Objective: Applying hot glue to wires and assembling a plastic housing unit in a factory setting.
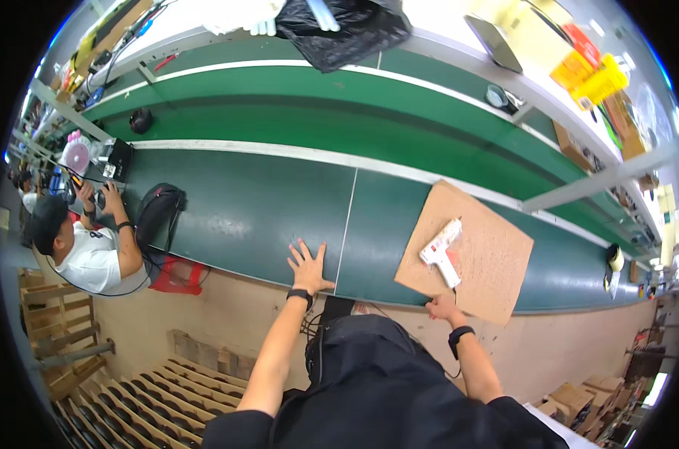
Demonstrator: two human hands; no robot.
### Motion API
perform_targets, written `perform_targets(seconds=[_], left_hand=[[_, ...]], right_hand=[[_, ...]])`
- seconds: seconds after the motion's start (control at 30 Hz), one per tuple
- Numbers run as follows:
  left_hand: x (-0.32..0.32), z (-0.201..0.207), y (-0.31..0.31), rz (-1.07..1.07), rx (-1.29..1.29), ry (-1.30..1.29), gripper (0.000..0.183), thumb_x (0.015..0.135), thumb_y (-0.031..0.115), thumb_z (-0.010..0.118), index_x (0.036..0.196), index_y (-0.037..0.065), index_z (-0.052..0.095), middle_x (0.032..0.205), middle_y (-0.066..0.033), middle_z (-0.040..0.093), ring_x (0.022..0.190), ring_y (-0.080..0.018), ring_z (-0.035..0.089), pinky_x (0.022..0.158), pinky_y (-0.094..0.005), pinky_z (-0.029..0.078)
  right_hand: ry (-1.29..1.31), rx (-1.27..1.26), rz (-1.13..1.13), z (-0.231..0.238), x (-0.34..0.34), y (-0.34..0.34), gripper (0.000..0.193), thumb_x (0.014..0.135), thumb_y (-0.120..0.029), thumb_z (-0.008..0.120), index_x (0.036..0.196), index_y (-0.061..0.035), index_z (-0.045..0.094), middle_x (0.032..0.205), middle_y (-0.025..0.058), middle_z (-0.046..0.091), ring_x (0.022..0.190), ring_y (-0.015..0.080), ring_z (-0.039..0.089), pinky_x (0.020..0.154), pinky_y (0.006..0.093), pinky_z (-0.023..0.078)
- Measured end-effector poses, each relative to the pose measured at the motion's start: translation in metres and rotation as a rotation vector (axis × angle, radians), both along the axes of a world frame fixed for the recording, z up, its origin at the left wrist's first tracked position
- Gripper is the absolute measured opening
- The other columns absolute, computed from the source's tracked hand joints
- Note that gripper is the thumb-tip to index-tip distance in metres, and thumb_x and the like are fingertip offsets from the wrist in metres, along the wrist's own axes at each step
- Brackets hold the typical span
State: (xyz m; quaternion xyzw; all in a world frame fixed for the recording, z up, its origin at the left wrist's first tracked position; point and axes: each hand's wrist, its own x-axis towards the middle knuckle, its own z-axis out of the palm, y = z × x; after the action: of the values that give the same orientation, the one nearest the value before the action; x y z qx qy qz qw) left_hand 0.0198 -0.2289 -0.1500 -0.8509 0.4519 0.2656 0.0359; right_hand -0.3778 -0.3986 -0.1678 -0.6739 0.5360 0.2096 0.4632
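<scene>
My left hand (307,269) lies flat on the dark green worktop (242,217), fingers spread, near a pale seam line. At the worktop's front edge, my right hand (445,307) is closed with curled fingers beside a sheet of brown cardboard (496,262). Whatever those fingers hold, if anything, is hidden. On the cardboard lies a white hot glue gun (442,251), its handle pointing toward my right hand. A dark cord runs from the handle's end down close to that hand.
At the left, a person (92,251) sits handling a small item by a black bag (158,213) and a pink fan (77,156). A raised shelf across the back bears a black plastic bag (347,34) and yellow packages (590,78). A wooden rack (145,396) stands lower left.
</scene>
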Motion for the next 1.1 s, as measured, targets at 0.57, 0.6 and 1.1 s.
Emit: perform_targets(seconds=[0.57,0.6,1.1], left_hand=[[-0.009,0.003,-0.008,0.076,0.019,0.012,0.126,0.052,0.039,0.098,0.156,0.031,0.027,0.161,-0.0346,0.006,0.145,-0.0612,0.01,0.114,-0.068,0.028],[-0.011,0.004,-0.002,0.067,0.034,0.016,0.126,0.052,0.039,0.098,0.156,0.031,0.027,0.161,-0.0346,0.006,0.145,-0.0612,0.01,0.114,-0.068,0.028],[-0.003,-0.002,0.007,-0.175,-0.217,-0.047,0.082,0.055,0.038,0.094,0.123,0.016,0.055,0.124,-0.0052,0.049,0.114,-0.0293,0.05,0.091,-0.0433,0.049]], right_hand=[[0.235,0.083,0.369,0.022,0.064,-0.021,0.036,0.081,-0.026,0.058,0.059,-0.0003,0.069,0.059,0.0111,0.069,0.054,0.02,0.07,0.063,0.0324,0.059],[0.237,0.1,0.362,0.024,0.062,-0.016,0.036,0.081,-0.026,0.058,0.059,-0.0003,0.069,0.059,0.0111,0.069,0.054,0.02,0.07,0.063,0.0324,0.059],[0.109,0.039,0.272,0.033,0.06,-0.015,0.037,0.08,-0.023,0.056,0.053,0.0002,0.066,0.055,0.0121,0.067,0.048,0.0196,0.068,0.054,0.0324,0.058]])
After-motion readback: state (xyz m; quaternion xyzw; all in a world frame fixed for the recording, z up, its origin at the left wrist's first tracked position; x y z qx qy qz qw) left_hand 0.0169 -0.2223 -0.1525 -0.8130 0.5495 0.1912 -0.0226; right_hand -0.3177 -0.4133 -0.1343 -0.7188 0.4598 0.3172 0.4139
